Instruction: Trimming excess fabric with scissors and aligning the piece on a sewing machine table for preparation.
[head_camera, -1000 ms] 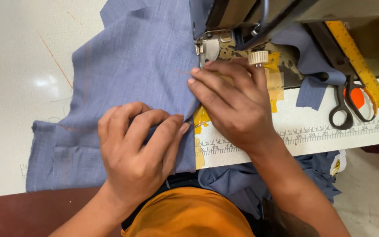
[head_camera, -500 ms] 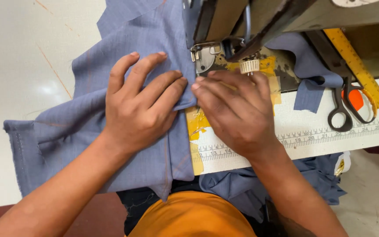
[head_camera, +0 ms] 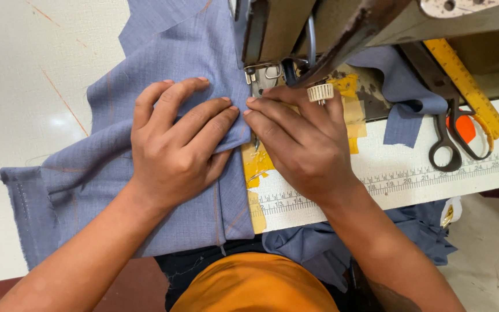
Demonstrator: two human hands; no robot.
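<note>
A blue-grey piece of cloth (head_camera: 163, 52) lies spread over the white table and runs under the head of a sewing machine (head_camera: 319, 29). My left hand (head_camera: 177, 144) lies flat on the cloth with fingers spread, pressing it down just left of the presser foot (head_camera: 259, 86). My right hand (head_camera: 301, 141) rests palm down beside it, fingertips touching the cloth's edge by the presser foot. A small ribbed knob (head_camera: 320, 92) of the machine sits just above my right knuckles. Neither hand grips anything.
Dark scissors (head_camera: 449, 141) with an orange patch lie on the table at right, next to a yellow ruler (head_camera: 466, 86). A printed measuring strip (head_camera: 399, 179) runs along the table's front edge. More blue cloth (head_camera: 423, 237) hangs below the table.
My left hand has slid up the cloth toward the presser foot, pushing the cloth upward. My right hand stays near the needle. The view has drawn closer.
</note>
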